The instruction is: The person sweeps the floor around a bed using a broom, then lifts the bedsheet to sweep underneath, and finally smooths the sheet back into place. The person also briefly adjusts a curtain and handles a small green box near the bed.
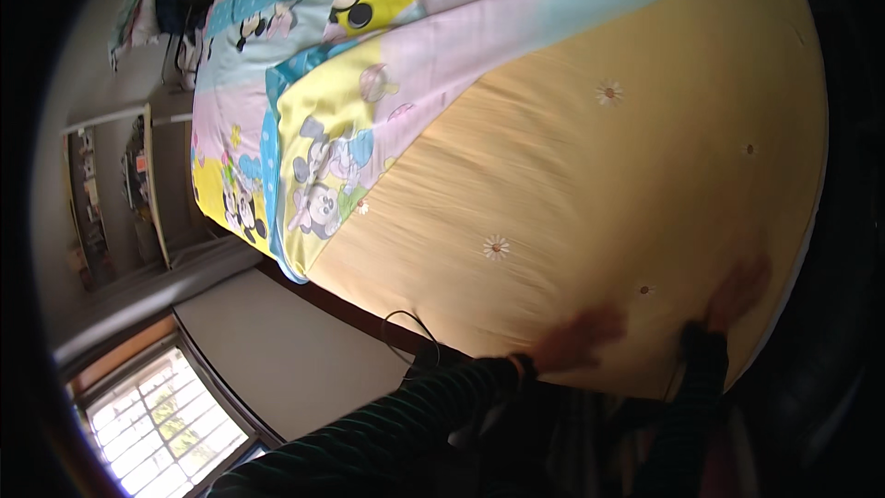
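A yellow bed sheet (553,166) printed with white daisies covers the mattress before me. Over its near edge, my left hand (581,339) is stretched out flat and blurred by motion, with a band at the wrist. My right hand (740,283), also blurred, reaches over the sheet close to the right side of the bed. Nothing shows in either hand, and whether the palms touch the cloth is hard to tell. Fine wrinkles run across the sheet's middle. A cartoon-print blanket (442,62) in pink, blue and yellow lies over the far left part, one edge folded back.
A thin dark cable (408,315) loops at the bed's left edge, by the dark bed frame (352,308). A barred window (166,422) lets in light at the lower left. Shelves (114,200) with small items stand left, and clothes (148,14) hang beyond them.
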A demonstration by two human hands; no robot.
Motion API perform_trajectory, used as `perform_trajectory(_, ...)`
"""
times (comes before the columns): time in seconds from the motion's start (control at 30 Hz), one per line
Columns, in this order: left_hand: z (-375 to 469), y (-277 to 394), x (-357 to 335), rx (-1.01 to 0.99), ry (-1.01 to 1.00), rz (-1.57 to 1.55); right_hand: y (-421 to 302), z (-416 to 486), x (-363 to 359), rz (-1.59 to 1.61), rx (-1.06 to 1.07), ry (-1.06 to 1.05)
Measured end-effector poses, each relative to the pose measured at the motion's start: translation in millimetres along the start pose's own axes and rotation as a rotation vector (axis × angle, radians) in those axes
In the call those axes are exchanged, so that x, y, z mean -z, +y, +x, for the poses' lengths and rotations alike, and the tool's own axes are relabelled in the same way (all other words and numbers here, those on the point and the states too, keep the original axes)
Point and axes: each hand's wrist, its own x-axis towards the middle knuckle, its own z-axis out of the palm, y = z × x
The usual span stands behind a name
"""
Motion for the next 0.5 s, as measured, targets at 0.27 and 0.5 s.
perform_trajectory(0.27,-49.0,10.4,49.7,-0.241,0.196,-0.37,14.9,-26.0,39.3,-0.405,0.099,-0.299)
perform_trajectory(0.5,-229.9,-166.5,228.2,0.7,0.818,0.555,-405.8,-36.1,-92.4,0.27,0.643,-0.128)
